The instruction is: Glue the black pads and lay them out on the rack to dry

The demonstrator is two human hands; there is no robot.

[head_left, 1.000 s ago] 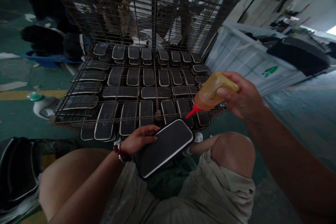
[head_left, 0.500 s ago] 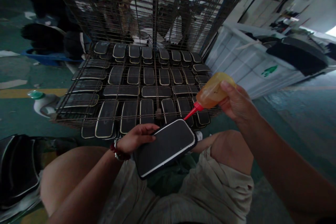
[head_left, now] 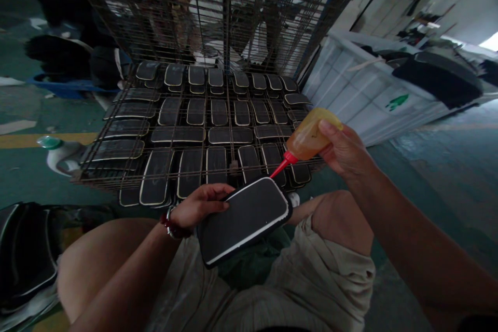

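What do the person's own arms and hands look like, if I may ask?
Both the left hand and the right hand are ungloved. Dark red beads and a silvery band circle the left wrist; the right wrist shows nothing worn. No sleeve reaches either wrist.

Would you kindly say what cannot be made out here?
Head view:
Underside of the dark panel, and what the left hand touches there: hidden by the panel itself.
What the mark on the amber bottle says: too small.
Whether the tip of the red nozzle touches the panel: too small.
Rest of the dark pieces, lower left: cut off by the left edge.
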